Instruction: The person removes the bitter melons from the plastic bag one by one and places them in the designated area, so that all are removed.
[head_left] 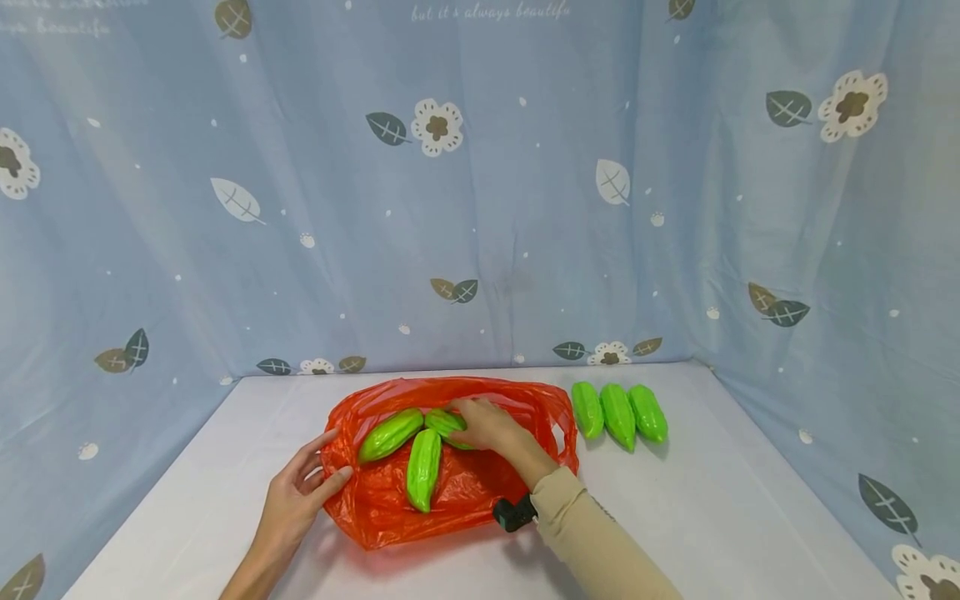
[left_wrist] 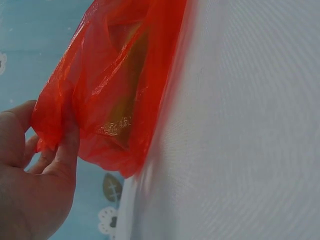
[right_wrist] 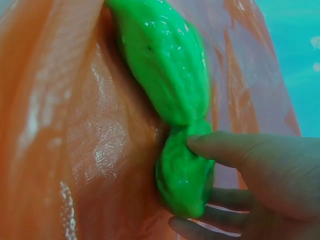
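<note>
A red plastic bag (head_left: 465, 492) lies spread with its mouth open, and three green ridged vegetables are inside. One (head_left: 392, 435) lies at the left, one (head_left: 423, 471) points toward the front, and a third (head_left: 444, 423) is under the right hand (head_left: 487, 425). In the right wrist view, the right hand (right_wrist: 250, 170) grips that lower vegetable (right_wrist: 182, 175) between thumb and fingers, its end against another (right_wrist: 165, 60). The left hand (head_left: 296, 492) holds the bag's left edge; the left wrist view shows its fingers (left_wrist: 67, 145) around the red film (left_wrist: 100, 100).
Three more green vegetables (head_left: 618, 415) lie side by side on the white table (head_left: 720, 500), right of the bag. A small black object (head_left: 513, 514) is at the right wrist. Blue patterned curtains (head_left: 525, 208) stand behind the table and at both sides.
</note>
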